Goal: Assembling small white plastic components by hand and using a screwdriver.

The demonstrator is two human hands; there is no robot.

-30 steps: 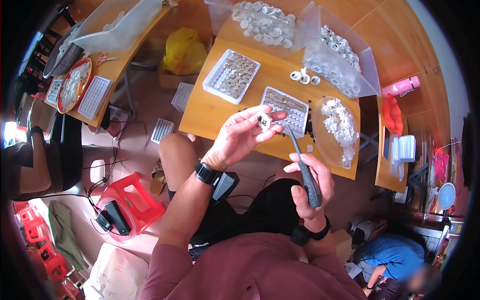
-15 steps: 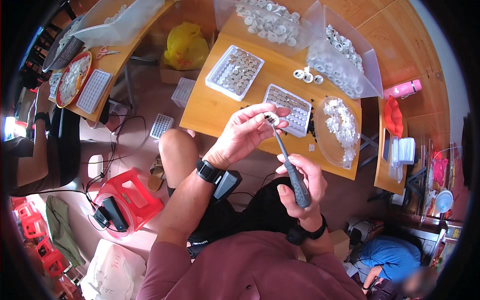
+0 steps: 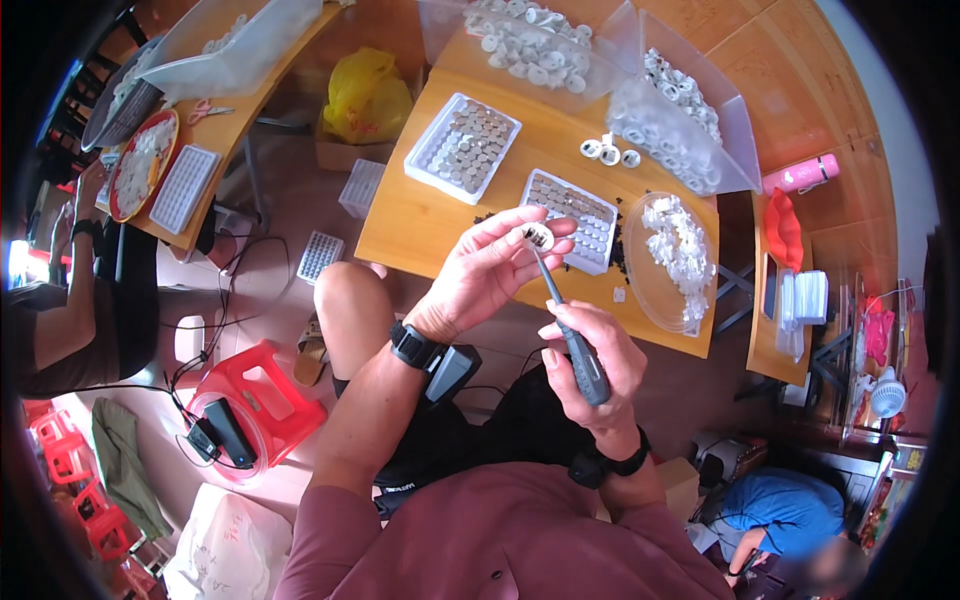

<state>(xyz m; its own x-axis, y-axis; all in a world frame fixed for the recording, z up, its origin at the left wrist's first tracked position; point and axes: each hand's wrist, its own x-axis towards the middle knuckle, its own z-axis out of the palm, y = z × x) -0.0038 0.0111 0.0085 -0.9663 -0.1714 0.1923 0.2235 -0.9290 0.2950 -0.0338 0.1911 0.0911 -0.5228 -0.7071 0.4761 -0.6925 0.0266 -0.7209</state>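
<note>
Between its thumb and fingers my left hand (image 3: pixel 487 262) holds a small round white plastic part (image 3: pixel 538 237) with dark pieces inside. My right hand (image 3: pixel 604 362) grips a grey-handled screwdriver (image 3: pixel 583 362), its shaft slanting up to the left so that the tip meets the part. Just beyond my hands, a white tray (image 3: pixel 598 262) carries rows of round metal-topped pieces. Farther left on the table stands a similar white tray (image 3: pixel 428 172) of such pieces. A round clear dish (image 3: pixel 648 290) with small white plastic bits lies right of my hands.
Clear bins (image 3: pixel 735 150) of white round parts line the table's (image 3: pixel 400 235) far side. Three loose round parts (image 3: pixel 609 152) lie near them. A red stool (image 3: pixel 290 405) with cables stands at left. Another person's arm (image 3: pixel 75 290) is at the left table; a blue-shirted person (image 3: pixel 785 508) is lower right.
My right hand and the screwdriver have shifted slightly left and up, and the handle's angle has changed a little. The part stays in my left hand.
</note>
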